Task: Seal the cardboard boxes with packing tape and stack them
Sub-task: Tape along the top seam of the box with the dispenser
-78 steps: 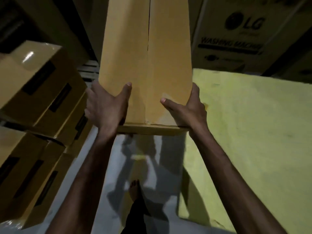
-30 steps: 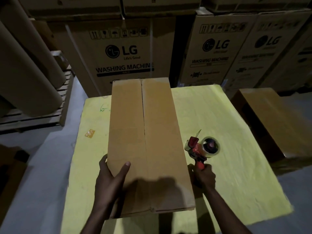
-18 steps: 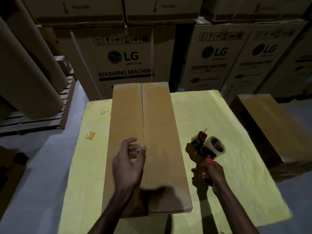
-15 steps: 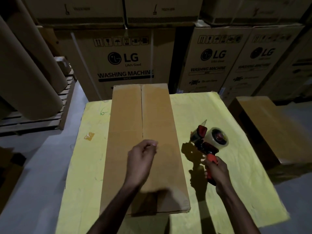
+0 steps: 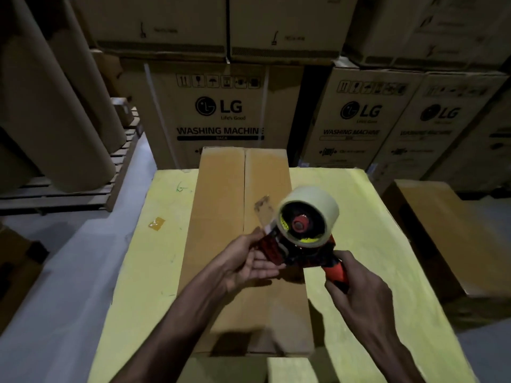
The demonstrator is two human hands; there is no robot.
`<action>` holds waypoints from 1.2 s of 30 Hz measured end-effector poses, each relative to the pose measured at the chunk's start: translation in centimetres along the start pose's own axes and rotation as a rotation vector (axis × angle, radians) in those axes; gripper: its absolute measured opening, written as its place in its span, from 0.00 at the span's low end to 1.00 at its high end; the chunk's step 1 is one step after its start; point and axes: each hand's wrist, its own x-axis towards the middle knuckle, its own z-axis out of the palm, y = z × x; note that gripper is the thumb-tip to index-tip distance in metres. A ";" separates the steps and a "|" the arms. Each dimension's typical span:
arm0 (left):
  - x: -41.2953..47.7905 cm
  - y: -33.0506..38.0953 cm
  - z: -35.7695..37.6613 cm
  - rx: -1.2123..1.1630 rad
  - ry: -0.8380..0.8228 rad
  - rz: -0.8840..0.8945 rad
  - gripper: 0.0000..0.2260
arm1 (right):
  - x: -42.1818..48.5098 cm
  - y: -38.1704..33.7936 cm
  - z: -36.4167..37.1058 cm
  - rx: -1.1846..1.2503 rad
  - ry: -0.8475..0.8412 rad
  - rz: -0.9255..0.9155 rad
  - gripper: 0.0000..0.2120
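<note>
The tape dispenser was gripped by its handle in the right hand, above the box laid between the table's far and near edges. Its front was touched by the relaxed left hand.

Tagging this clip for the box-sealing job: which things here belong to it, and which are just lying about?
In the job: cardboard box on the yellow table; tape dispenser, handle in the right hand, left hand at its front.
Lying about: LG cartons, cardboard rolls, pallet, brown box at right, small orange scrap.

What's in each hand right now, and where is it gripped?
The right hand grips the tape dispenser by its red handle; the left hand touches its front end.
</note>
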 end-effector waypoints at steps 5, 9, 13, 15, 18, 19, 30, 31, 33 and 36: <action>-0.2 -1.7 -1.8 -0.128 0.009 -0.036 0.22 | -0.4 -0.6 0.5 0.044 0.012 -0.038 0.30; 0.0 -2.5 -2.0 -0.159 0.028 -0.050 0.18 | -0.6 -1.1 1.0 0.146 0.031 -0.008 0.28; 0.6 -2.6 -2.2 -0.029 0.119 0.013 0.16 | -0.1 -0.9 1.3 0.167 0.058 0.023 0.26; 1.2 -2.0 -2.5 0.094 0.192 0.084 0.15 | 0.2 -0.7 1.3 0.128 0.053 0.041 0.25; 1.7 0.1 -2.6 0.342 0.273 0.195 0.13 | 0.6 -1.0 1.4 0.108 0.023 0.064 0.23; 2.0 1.0 -2.5 0.390 0.292 0.221 0.11 | 0.9 -1.3 1.4 0.122 0.022 0.086 0.22; 9.1 11.1 -5.8 0.603 0.308 0.434 0.10 | 8.0 -5.4 3.4 0.405 -0.196 0.190 0.16; 9.9 12.3 -6.4 0.624 0.297 0.464 0.11 | 9.0 -5.9 4.0 0.449 -0.222 0.204 0.17; 11.6 15.2 -7.6 0.696 0.257 0.514 0.13 | 11.3 -7.0 5.3 0.497 -0.259 0.221 0.19; 14.2 20.0 -9.2 0.842 0.126 0.542 0.14 | 15.1 -8.8 7.3 0.499 -0.232 0.259 0.19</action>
